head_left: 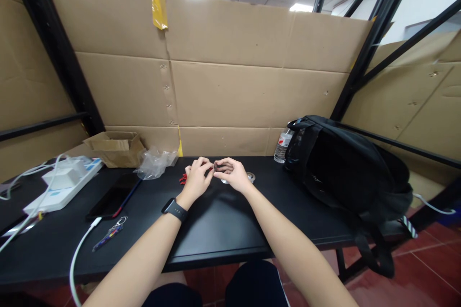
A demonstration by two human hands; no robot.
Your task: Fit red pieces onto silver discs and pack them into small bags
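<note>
Above the middle of the black table, my left hand [197, 176] and my right hand [233, 173] meet with fingers bent and tips pinched. A small object sits between the fingertips; a thin dark edge shows, but its kind is hidden by the fingers. Beside my left hand lie some red pieces [183, 179], partly covered by it. Behind my right wrist rests a round, shiny ring-shaped thing [251, 177], partly hidden. A dark watch [175, 209] is strapped on my left wrist.
To the left are a cardboard box [118, 149], a clear plastic bag [155, 163], a power strip [68, 184], a charging phone [112, 197] and a keychain [108, 235]. A black backpack [345, 168] and a water bottle [283, 146] stand right. A cardboard wall [223, 96] closes the back.
</note>
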